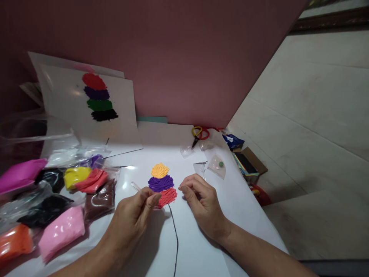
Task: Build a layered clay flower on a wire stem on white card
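My left hand [141, 209] is closed in a pinch on a slim clear plastic modelling tool [135, 186]; its rounded end sticks out up and to the left. Just right of that hand lies a stack of textured clay patches on white paper: yellow [160, 170], purple [160, 183] and red [168, 197]. My left fingertips cover the red patch's left side. A black line [176, 234] runs down from the red. To the right of the patches, my right hand [201, 200] hovers with thumb and forefinger pinched together. Whatever they hold, if anything, is too small to make out.
Bags of coloured clay, including pink [62, 232] and brown [100, 200], crowd the left side. A finished-looking sheet [66, 115] with four-coloured clay leans on the wall. Scissors [197, 134] and a small clear bag [216, 167] lie at the back right, near the table edge.
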A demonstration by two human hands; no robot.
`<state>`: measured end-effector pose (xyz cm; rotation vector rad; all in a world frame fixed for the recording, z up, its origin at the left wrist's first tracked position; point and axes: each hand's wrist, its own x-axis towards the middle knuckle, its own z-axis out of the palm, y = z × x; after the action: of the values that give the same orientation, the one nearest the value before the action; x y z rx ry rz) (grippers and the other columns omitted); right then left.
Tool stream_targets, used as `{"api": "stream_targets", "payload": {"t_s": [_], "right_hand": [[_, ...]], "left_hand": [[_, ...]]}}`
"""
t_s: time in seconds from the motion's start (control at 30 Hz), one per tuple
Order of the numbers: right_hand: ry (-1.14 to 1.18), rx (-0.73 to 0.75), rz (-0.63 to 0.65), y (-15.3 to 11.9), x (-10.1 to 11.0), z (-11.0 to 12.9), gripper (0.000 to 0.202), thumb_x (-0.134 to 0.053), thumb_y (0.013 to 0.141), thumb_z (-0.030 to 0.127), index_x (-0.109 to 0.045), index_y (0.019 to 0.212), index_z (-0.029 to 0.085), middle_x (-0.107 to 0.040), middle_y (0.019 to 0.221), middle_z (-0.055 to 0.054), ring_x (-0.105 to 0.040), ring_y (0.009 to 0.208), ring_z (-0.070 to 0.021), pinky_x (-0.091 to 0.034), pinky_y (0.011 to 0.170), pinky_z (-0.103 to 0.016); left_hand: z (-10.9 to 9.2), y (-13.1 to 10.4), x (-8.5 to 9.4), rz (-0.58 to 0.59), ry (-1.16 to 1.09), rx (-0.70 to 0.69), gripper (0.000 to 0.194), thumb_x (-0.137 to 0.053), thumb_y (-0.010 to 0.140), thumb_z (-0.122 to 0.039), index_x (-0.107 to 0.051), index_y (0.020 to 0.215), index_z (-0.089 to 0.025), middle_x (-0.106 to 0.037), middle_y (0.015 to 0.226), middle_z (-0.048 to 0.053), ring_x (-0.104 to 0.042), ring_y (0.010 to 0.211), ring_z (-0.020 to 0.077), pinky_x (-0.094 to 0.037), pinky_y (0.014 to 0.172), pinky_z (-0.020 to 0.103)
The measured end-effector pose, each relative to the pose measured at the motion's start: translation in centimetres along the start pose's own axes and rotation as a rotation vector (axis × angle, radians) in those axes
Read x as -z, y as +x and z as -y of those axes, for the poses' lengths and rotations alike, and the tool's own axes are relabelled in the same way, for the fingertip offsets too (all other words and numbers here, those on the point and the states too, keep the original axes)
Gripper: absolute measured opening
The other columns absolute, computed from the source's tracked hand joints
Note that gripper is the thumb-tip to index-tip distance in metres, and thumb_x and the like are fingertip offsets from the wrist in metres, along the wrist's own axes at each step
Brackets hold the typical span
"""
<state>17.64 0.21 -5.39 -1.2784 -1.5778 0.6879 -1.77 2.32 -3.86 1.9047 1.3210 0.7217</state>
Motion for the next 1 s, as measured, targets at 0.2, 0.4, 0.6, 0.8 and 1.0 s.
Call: {"api": "stream_targets", "payload": {"t_s": [0.2,0.4,0.6,0.8,1.0], "right_hand": [[-0.006,0.003,0.0,0.1,0.0,0.0,0.02,-0.049,0.094,0.023,-0.06,0.078,0.019,-0.057,0.086,-0.004,-0.055,0.077,-0.0145,-0.048,0.064,-0.028],[-0.008,-0.001,0.001,0.0,0.0,0.1,0.02,-0.048,0.094,0.023,-0.06,0.078,0.019,-0.057,0.086,-0.004,-0.055,0.077,-0.0146,-0.048,0.066,-0.028],[-0.005,-0.011,0.013,0.0,0.1,0.1,0.02,-0.048,0.095,0.023,-0.06,0.08,0.019,-0.058,0.087,-0.005,-0.055,0.077,-0.015,-0.049,0.065,-0.027],[-0.008,0.003,0.006,0.0,0.0,0.1,0.019,-0.049,0.094,0.022,-0.059,0.078,0.019,-0.057,0.086,-0.005,-0.055,0.077,-0.0148,-0.048,0.065,-0.027],[0.0,0.005,0.002,0.0,0.0,0.0,0.019,-0.048,0.094,0.023,-0.059,0.079,0.019,-0.057,0.086,-0.005,-0.055,0.077,-0.015,-0.049,0.064,-0.027]], "left_hand": [[-0.1,0.2,0.0,-0.016,-0.017,-0.036,0.035,-0.038,0.091,-0.041,-0.058,0.071,-0.02,-0.062,0.06,-0.003,-0.057,0.054,0.0134,-0.042,0.053,0.022],[-0.3,0.2,0.0,0.0,0.025,-0.018,0.034,-0.038,0.09,-0.039,-0.056,0.069,-0.02,-0.059,0.056,-0.003,-0.055,0.051,0.0131,-0.042,0.051,0.022],[-0.3,0.4,0.0,0.012,0.07,-0.041,0.032,-0.037,0.089,-0.036,-0.053,0.067,-0.02,-0.06,0.053,-0.002,-0.056,0.047,0.0134,-0.041,0.049,0.022],[0.3,0.5,0.0,0.035,0.087,-0.014,0.032,-0.037,0.091,-0.037,-0.055,0.07,-0.02,-0.064,0.057,-0.001,-0.059,0.051,0.0143,-0.042,0.052,0.023],[0.7,0.6,0.1,0.06,0.119,-0.01,0.033,-0.035,0.091,-0.038,-0.054,0.069,-0.02,-0.067,0.06,0.001,-0.063,0.055,0.0158,-0.042,0.055,0.025]]}}
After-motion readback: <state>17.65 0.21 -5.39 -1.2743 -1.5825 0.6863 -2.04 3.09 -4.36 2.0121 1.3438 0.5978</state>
